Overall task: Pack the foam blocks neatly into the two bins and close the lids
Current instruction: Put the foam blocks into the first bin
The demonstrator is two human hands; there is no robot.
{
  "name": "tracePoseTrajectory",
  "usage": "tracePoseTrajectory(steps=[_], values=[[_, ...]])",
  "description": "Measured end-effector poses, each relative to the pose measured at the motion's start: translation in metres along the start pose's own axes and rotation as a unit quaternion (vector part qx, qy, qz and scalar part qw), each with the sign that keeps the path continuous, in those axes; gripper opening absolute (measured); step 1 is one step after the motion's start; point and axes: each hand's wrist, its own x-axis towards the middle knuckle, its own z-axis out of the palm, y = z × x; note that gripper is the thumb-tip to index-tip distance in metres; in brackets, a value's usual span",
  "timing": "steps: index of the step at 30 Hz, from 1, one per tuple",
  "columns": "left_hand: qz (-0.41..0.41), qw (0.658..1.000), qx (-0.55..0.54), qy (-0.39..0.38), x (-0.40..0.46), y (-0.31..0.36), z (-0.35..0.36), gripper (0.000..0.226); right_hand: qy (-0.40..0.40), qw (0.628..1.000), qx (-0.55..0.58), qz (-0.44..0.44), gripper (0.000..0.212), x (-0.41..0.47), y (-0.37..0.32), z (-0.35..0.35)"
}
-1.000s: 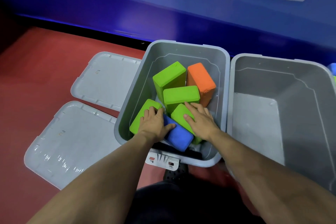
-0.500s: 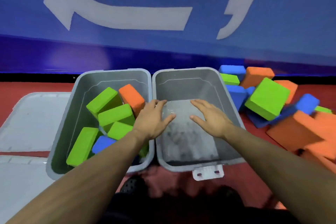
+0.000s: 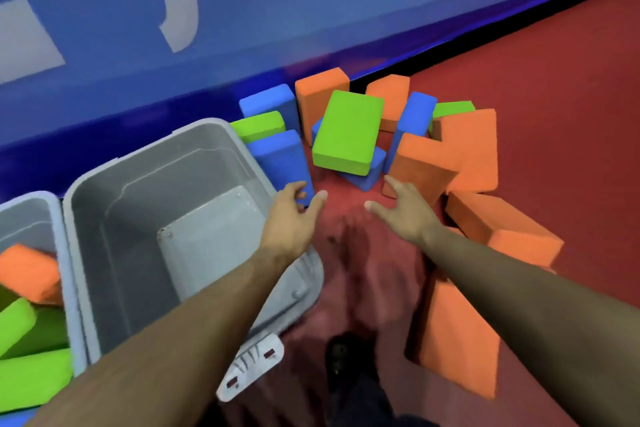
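A blue wall (image 3: 311, 10) is seen behind a red floor (image 3: 554, 80). An empty grey bin (image 3: 104, 218) is set beside a second bin (image 3: 20, 215) holding green and orange blocks. Loose blocks (image 3: 346, 135) are piled right of it. The left hand (image 3: 291, 218) is spread at a blue block (image 3: 280, 159), nothing gripped. The right hand (image 3: 401, 208) is held open near an orange block (image 3: 419, 166).

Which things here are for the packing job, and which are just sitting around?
For the job:
- empty grey bin
- part-filled bin at the left edge
- pile of foam blocks on the floor
- left hand, fingers on a blue block
- right hand, open, near an orange block

Just there:
- blue wall
- red floor
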Motion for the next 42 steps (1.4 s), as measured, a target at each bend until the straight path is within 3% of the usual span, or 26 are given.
tracePoseTrajectory(steps=[2,5,9,12,14,17,23,29,34,36,38,40,42], values=[[-0.055,0.996,-0.071,-0.001,0.028,0.013,0.037,0.059,0.040,0.999,-0.014,0.031,0.087,0.019,0.021,-0.005],[-0.136,0.981,-0.139,-0.021,0.074,0.023,0.083,0.096,0.095,0.992,-0.076,0.037,0.091,0.056,0.048,-0.018],[-0.218,0.964,-0.149,-0.030,0.131,0.009,0.118,0.101,0.131,0.979,-0.149,0.041,0.092,0.105,0.075,-0.035],[-0.257,0.933,-0.252,-0.026,0.169,-0.005,0.132,0.140,0.115,0.978,-0.165,0.048,0.098,0.139,0.091,-0.042],[-0.259,0.911,-0.320,-0.027,0.185,-0.006,0.137,0.125,0.101,0.979,-0.169,0.047,0.104,0.155,0.098,-0.045],[-0.248,0.892,-0.377,0.007,0.203,-0.007,0.141,0.070,0.097,0.974,-0.199,0.044,0.106,0.162,0.105,-0.040],[-0.233,0.882,-0.408,0.034,0.197,-0.010,0.136,0.049,0.107,0.976,-0.186,0.045,0.095,0.134,0.099,-0.038],[-0.143,0.925,-0.349,0.043,0.150,0.030,0.060,0.031,0.164,0.977,-0.124,0.054,0.095,0.072,0.037,-0.071],[-0.080,0.935,-0.339,0.061,0.077,0.061,-0.062,0.038,0.175,0.982,-0.065,-0.007,0.099,0.009,-0.068,-0.091],[-0.069,0.931,-0.344,0.097,0.043,0.059,-0.118,0.044,0.101,0.991,0.051,-0.069,0.109,-0.022,-0.118,-0.082],[-0.071,0.924,-0.342,0.158,0.006,0.048,-0.176,0.063,0.104,0.987,0.053,-0.111,0.108,-0.045,-0.163,-0.065],[-0.073,0.919,-0.329,0.207,-0.033,0.030,-0.232,0.071,0.159,0.981,0.010,-0.107,0.096,-0.063,-0.210,-0.055],[-0.082,0.905,-0.330,0.255,-0.073,0.005,-0.286,0.057,0.146,0.980,-0.005,-0.135,0.094,-0.085,-0.257,-0.035]])
